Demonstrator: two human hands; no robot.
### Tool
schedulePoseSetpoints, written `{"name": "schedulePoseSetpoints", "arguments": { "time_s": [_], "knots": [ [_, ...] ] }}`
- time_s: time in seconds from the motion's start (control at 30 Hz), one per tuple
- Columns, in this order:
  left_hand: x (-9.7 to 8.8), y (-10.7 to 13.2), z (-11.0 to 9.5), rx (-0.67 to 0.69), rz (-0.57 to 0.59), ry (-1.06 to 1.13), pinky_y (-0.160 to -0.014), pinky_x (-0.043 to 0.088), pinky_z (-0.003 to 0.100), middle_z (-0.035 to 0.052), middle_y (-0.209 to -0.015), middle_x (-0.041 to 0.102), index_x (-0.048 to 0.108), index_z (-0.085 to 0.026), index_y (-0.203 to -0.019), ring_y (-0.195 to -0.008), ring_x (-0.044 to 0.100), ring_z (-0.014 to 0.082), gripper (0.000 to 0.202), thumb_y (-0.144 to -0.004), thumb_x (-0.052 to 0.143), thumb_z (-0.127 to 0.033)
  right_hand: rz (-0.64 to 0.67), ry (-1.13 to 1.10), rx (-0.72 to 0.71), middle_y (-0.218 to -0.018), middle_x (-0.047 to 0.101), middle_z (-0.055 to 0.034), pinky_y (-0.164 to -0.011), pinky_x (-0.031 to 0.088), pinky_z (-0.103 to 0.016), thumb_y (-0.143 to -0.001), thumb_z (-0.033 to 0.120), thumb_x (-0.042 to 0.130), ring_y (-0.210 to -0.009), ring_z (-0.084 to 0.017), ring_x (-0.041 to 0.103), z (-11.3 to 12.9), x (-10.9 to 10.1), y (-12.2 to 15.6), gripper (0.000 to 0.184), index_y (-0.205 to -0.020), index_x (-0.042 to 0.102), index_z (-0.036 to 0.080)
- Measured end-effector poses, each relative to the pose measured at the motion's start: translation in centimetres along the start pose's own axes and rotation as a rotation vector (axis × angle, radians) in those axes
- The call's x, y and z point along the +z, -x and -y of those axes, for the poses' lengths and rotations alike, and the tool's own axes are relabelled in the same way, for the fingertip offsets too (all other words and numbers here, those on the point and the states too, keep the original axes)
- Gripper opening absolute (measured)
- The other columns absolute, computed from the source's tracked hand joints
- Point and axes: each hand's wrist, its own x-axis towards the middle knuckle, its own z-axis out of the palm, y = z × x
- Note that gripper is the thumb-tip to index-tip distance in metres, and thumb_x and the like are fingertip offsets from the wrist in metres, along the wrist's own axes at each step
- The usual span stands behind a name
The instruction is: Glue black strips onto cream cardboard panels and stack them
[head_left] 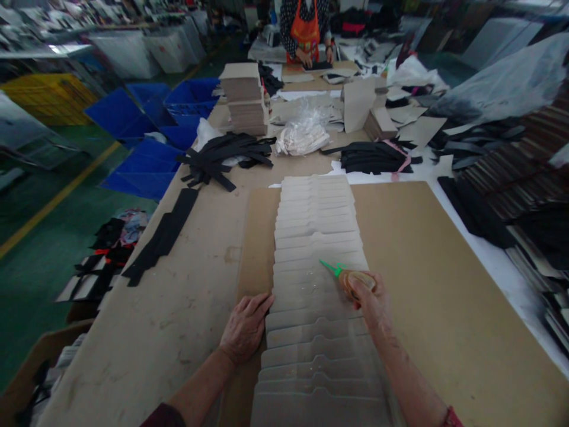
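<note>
A long overlapping row of pale grey card pieces (317,237) lies on a brown board (422,261) in front of me. My right hand (371,299) is closed round a small bottle with a green nozzle (340,271), its tip pointing at the cards about the row's middle. My left hand (246,325) lies flat with fingers stretched out, pressing on the left edge of the row and the board.
Black strips (226,157) and a black pile (373,157) lie further up the table, with a stack of card (243,98) and a plastic bag (304,133). A person in an orange apron (306,29) works at the far end. Blue bins (151,142) stand left.
</note>
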Motion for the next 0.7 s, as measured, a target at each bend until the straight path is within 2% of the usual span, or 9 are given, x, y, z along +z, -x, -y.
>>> {"name": "schedulePoseSetpoints", "arguments": {
  "time_s": [0.37,0.7],
  "knots": [
    [0.1,0.0,0.0,-0.002,-0.001,0.025,-0.100,0.045,0.044,0.0054,-0.133,0.053,0.043,-0.027,-0.142,-0.109,0.047,0.0233,0.052,-0.091,0.044,-0.015,0.094,0.083,0.018,-0.072,0.063,0.0024,-0.034,0.042,-0.021,-0.066,0.055,0.074,-0.049,-0.013,0.054,0.5,1.7,1.4,0.049,-0.099,0.060,0.021],
    [-0.1,0.1,-0.4,-0.020,0.023,0.021,-0.101,0.043,0.042,0.0050,-0.135,0.051,0.043,-0.025,-0.142,-0.110,0.044,0.0233,0.051,-0.092,0.043,-0.014,0.163,0.138,0.028,-0.076,0.066,-0.0007,-0.036,0.046,-0.024,-0.069,0.054,0.071,-0.052,-0.015,0.057,1.1,4.5,3.8,0.050,-0.104,0.061,0.020]
  ]
}}
